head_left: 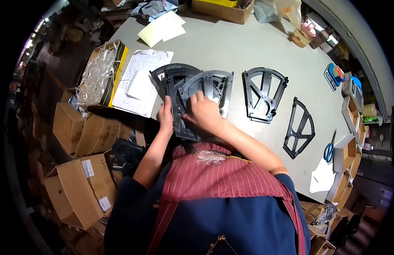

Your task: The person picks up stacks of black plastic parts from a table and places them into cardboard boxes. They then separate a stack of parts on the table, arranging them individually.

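Observation:
At the table's near edge I hold a black plastic fan-shaped frame (177, 104) made of stacked parts. My left hand (165, 115) grips its left side, thumb up along the edge. My right hand (204, 111) lies over the middle of the frame, fingers curled in and thumb bent; whatever is under the fingertips is hidden. Behind it, another black fan-shaped piece (175, 68) shows to the upper left, partly covered. A similar assembled black fan-shaped frame (265, 94) lies to the right. Further right is a single thin black fan-shaped frame (299, 128).
A box of clear plastic strips (97, 78) and written papers (139, 102) lie left. Blue-handled scissors (328, 152), a white paper (322, 177) and small cardboard trays (344, 148) line the right edge. A cardboard box (224, 12) stands at the back. Cartons (80, 191) crowd the lower left.

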`<state>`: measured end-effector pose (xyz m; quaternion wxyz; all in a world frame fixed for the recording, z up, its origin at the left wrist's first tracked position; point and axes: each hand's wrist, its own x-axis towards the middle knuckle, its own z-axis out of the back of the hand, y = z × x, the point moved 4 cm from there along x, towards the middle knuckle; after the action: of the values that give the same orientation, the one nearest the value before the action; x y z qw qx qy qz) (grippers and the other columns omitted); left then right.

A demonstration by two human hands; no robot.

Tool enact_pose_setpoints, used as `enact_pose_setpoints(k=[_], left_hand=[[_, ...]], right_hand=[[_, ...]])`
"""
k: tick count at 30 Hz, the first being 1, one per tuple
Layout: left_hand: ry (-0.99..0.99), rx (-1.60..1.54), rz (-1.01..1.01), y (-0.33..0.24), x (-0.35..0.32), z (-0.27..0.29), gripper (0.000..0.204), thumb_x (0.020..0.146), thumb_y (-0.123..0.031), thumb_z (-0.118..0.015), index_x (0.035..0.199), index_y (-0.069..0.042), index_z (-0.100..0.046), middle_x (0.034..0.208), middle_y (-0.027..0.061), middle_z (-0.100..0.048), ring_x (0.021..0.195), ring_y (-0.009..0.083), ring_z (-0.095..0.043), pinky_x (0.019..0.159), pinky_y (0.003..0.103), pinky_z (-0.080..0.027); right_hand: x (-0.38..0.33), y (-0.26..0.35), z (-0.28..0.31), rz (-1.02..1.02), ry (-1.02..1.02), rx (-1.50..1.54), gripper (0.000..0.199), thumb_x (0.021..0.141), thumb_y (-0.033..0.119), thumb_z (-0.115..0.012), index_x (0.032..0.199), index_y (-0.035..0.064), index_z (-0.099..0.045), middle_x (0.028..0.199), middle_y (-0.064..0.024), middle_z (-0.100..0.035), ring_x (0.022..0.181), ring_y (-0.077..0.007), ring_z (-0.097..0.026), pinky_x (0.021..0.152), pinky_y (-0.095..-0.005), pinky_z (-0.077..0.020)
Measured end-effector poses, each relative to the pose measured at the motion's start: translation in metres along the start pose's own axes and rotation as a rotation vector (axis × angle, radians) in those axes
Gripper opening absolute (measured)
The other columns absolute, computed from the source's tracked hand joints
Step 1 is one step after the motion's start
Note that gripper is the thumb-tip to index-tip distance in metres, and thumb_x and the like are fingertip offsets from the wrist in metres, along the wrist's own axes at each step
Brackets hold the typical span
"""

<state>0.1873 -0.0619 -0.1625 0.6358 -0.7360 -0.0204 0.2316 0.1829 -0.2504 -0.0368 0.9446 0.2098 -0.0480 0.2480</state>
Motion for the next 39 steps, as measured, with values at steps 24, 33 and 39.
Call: enact_pose_setpoints(k=[24, 33, 39], left_hand=[[-0.098, 0.001, -0.222, -0.002, -0.005, -0.002, 0.046, 0.102, -0.044, -0.054, 0.107, 0.000, -0.067, 0.098, 0.0042, -0.067, 0.089, 0.0136, -0.058, 0.083, 0.026, -0.044], [-0.027, 0.005, -0.193, -0.004, -0.004, -0.006, 0.039, 0.105, -0.038, -0.051, 0.105, -0.002, -0.065, 0.094, 0.0023, -0.065, 0.084, 0.0104, -0.060, 0.077, 0.024, -0.047], [0.006, -0.005, -0.160, 0.007, 0.003, -0.001, 0.042, 0.105, -0.037, -0.050, 0.114, 0.001, -0.065, 0.101, 0.0037, -0.067, 0.089, 0.0106, -0.061, 0.082, 0.024, -0.048]], right_hand=[[-0.048, -0.109, 0.052, -0.639, -0.138, 1.416, 0.039, 0.081, -0.002, -0.062, 0.118, -0.0061, -0.049, 0.082, -0.0188, -0.069, 0.060, -0.0210, -0.066, 0.046, -0.0324, -0.0569], [-0.053, -0.092, -0.014, -0.673, 0.035, 1.228, 0.039, 0.086, 0.000, -0.063, 0.116, -0.0083, -0.041, 0.072, -0.0187, -0.066, 0.053, -0.0261, -0.067, 0.045, -0.0357, -0.0552], [-0.059, -0.087, -0.007, -0.742, -0.011, 1.503, 0.025, 0.090, -0.002, -0.059, 0.107, -0.0044, -0.041, 0.069, -0.0204, -0.064, 0.054, -0.0306, -0.068, 0.046, -0.0383, -0.0581]])
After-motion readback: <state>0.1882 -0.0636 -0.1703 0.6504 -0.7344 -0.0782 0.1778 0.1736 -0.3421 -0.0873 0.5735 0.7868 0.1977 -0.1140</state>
